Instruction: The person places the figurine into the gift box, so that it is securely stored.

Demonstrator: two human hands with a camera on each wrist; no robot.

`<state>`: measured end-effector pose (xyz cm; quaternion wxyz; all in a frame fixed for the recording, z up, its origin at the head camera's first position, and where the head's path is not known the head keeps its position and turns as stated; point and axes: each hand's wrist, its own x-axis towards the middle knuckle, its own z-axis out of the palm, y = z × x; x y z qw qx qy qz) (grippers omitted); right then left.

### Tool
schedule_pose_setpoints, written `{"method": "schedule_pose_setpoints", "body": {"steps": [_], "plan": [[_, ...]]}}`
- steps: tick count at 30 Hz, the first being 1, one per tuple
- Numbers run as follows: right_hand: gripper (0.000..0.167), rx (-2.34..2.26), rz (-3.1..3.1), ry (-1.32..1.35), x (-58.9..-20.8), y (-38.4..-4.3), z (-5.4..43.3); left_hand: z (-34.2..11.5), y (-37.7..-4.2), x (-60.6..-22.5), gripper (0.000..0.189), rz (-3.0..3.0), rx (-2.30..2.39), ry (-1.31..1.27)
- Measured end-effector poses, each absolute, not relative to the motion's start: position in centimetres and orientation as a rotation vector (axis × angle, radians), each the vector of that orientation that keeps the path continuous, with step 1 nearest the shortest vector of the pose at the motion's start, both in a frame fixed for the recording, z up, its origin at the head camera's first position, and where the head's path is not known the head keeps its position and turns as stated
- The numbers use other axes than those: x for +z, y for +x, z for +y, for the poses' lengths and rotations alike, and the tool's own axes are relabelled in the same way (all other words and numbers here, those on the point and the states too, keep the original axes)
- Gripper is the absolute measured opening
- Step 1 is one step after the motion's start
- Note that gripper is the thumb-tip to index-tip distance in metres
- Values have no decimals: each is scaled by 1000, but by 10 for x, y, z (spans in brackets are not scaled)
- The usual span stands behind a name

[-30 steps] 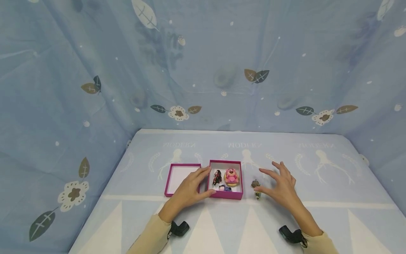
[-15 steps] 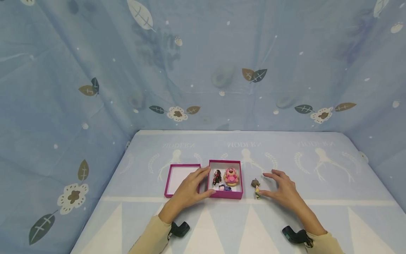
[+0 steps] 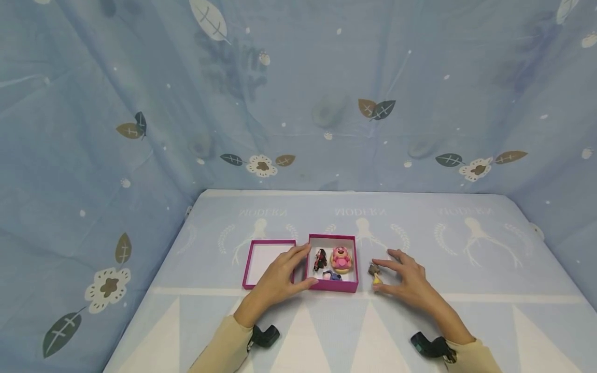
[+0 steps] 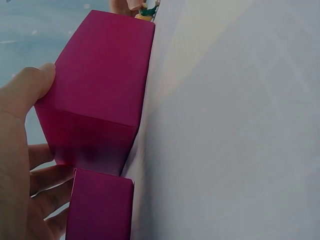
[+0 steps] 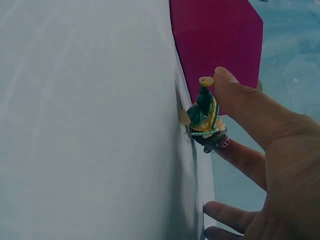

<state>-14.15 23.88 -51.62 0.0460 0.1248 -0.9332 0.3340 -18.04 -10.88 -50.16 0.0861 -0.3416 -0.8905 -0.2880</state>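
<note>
Figurine [image 3: 374,271], right of centre: right grip [image 3: 410,278] narrows to a pinch, apparently securing it; left grip [image 3: 277,275], relaxed, touches box [image 3: 333,286].

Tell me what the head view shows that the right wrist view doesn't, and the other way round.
Only the head view shows the round pink bear figurine, black-haired figurine and blue and pink figurine inside the square magenta box, plus the shallow white tray with a magenta rim. Only the right wrist view shows the dark green side of the small green and yellow figurine. Both show the box and the right hand pinching that small figurine.
</note>
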Motion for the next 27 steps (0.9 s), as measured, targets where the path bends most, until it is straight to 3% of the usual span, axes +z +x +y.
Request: {"method": "schedule_pose_setpoints", "body": {"steps": [22, 27], "plan": [[47, 1055, -2800, 591, -513, -140, 252, -110, -181, -505, 80, -2675, -868, -1012], [52, 1053, -2833, 574, -514, -141, 256, -110, -182, -505, 80, -2670, -858, -1013]]}}
